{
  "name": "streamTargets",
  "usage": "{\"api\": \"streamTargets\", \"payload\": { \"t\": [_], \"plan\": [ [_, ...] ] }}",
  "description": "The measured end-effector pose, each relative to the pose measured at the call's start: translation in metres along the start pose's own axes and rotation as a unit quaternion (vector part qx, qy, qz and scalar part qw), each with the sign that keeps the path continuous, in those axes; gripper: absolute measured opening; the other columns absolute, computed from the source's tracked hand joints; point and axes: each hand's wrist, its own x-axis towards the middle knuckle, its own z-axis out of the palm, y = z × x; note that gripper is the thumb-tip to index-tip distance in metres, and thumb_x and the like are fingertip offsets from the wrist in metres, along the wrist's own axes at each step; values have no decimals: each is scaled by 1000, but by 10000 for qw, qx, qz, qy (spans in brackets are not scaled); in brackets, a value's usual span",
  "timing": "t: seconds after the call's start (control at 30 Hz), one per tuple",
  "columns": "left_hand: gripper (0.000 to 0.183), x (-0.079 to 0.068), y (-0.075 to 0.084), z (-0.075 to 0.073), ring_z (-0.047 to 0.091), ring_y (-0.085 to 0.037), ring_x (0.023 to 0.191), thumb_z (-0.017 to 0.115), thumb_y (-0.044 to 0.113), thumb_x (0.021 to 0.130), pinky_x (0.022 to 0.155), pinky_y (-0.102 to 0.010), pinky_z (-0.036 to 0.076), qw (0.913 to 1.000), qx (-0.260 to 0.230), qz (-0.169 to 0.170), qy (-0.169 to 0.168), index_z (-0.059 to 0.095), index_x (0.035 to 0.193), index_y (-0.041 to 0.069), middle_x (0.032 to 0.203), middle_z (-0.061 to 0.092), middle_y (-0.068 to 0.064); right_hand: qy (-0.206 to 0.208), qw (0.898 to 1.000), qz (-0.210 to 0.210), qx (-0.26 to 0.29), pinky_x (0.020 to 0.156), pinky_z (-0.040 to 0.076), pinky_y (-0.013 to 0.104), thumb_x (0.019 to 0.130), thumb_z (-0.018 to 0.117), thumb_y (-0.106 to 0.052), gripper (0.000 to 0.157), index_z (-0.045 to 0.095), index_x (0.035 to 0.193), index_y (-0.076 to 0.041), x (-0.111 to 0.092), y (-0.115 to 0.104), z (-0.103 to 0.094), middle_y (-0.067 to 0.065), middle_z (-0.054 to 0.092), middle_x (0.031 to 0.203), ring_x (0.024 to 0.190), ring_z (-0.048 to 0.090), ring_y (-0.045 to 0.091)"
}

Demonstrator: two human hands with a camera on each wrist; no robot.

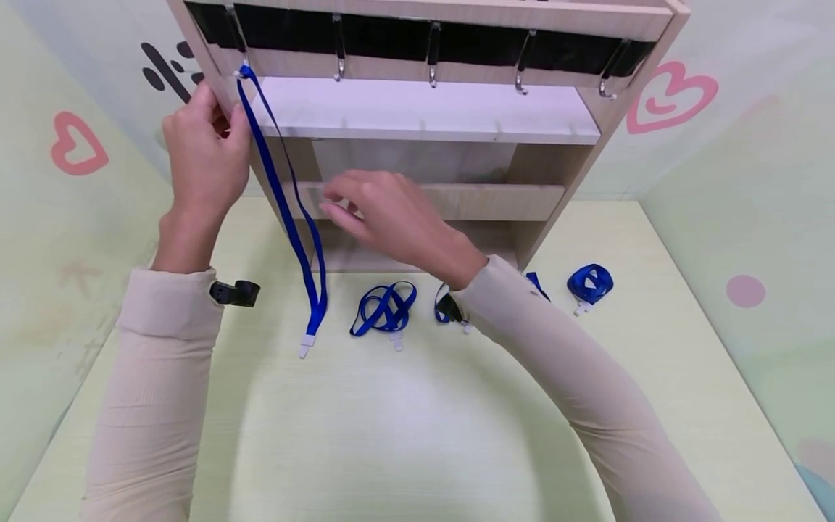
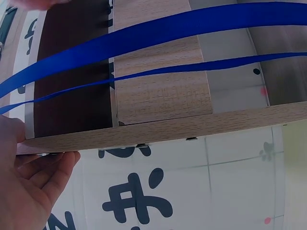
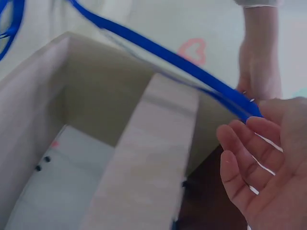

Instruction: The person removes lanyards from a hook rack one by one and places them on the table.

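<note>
A blue lanyard [image 1: 293, 225] hangs from the leftmost metal hook [image 1: 240, 51] of a wooden shelf rack [image 1: 430, 199], its white clip [image 1: 306, 346] at the bottom. My left hand [image 1: 207, 148] holds the rack's left side panel [image 2: 158, 127], thumb on the front and fingers on the outer face. To the right of the hanging strap, my right hand [image 1: 391, 214] is in front of the middle shelves with loosely bent fingers and nothing in its grasp. In the right wrist view the blue strap [image 3: 168, 55] passes behind that hand's fingertips.
Several more hooks [image 1: 433, 58] line the black strip. Coiled blue lanyards lie on the table [image 1: 365, 428]: one left of centre [image 1: 385, 310], one at the far right [image 1: 590, 283], others partly hidden by my right forearm. Decorated walls [image 1: 750, 217] stand at the sides.
</note>
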Motion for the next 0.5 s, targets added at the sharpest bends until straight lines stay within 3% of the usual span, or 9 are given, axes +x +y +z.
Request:
{"api": "streamTargets", "payload": {
  "t": [0.23, 0.4, 0.5],
  "plan": [
    [36, -2, 0, 2, 64, -3, 84, 47, 29, 101, 69, -10, 47, 9999, 107, 91, 59, 65, 127, 12, 120, 72, -9, 284, 9982, 504, 136, 78, 49, 14, 103, 52, -32, 34, 66, 125, -11, 27, -26, -11, 0, 70, 115, 91, 65, 6],
    [35, -2, 0, 3, 62, 2, 80, 48, 28, 100, 67, -9, 46, 9998, 36, 141, 115, 66, 125, 11, 116, 73, -11, 904, 9908, 969, 262, 70, 46, 15, 102, 52, -35, 40, 60, 133, -11, 41, -38, -13, 0, 67, 116, 86, 60, 7],
    [35, -3, 0, 3, 63, 2, 81, 48, 28, 100, 67, -9, 46, 9999, -5, 126, 107, 66, 125, 11, 115, 73, -11, 1005, 9871, 1225, 220, 65, 45, 17, 103, 50, -38, 43, 57, 137, -13, 48, -43, -12, -2, 64, 111, 83, 57, 7]
  ]
}}
